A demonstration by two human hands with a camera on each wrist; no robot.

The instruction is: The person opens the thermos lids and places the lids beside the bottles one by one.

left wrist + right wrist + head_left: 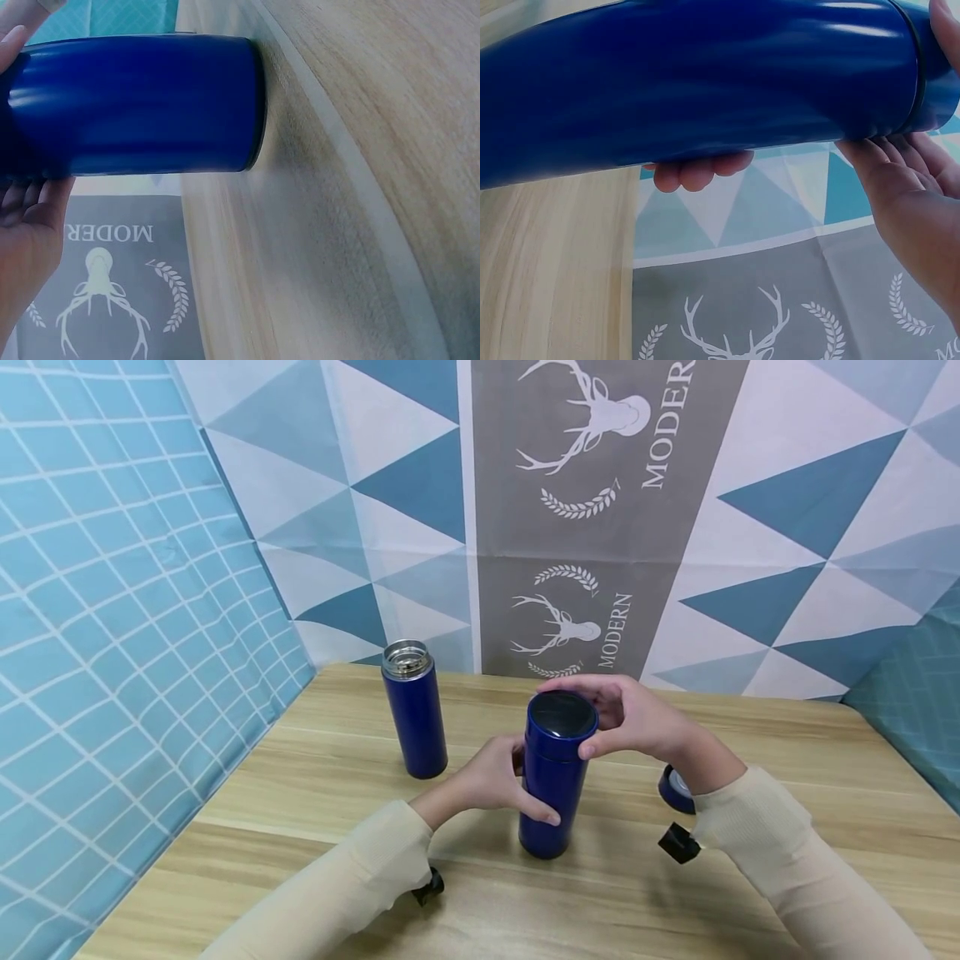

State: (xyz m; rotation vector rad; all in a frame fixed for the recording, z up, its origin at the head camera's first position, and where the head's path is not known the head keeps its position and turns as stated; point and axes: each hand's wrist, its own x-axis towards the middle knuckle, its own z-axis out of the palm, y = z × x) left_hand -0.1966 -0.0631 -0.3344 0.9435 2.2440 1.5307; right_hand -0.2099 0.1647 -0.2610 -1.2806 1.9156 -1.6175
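A dark blue vacuum flask [551, 797] stands upright at mid-table, its lid [562, 717] on top with a glossy black disc. My left hand [495, 781] grips the body from the left, thumb across the near side. On the lid's right side, my right hand [633, 718] holds with thumb in front and fingers behind. In the right wrist view, left fingertips [697, 174] show past the flask's far edge, and a seam lies between body and lid. The left wrist view shows the flask's base [255, 105] close to the tabletop; whether they touch I cannot tell.
A second blue flask [417, 718], without a lid and with a bare steel mouth, stands back left. A loose blue lid [675, 789] lies beside my right wrist, partly hidden by it. Patterned cloth [420, 527] hangs behind the wooden table [300, 760].
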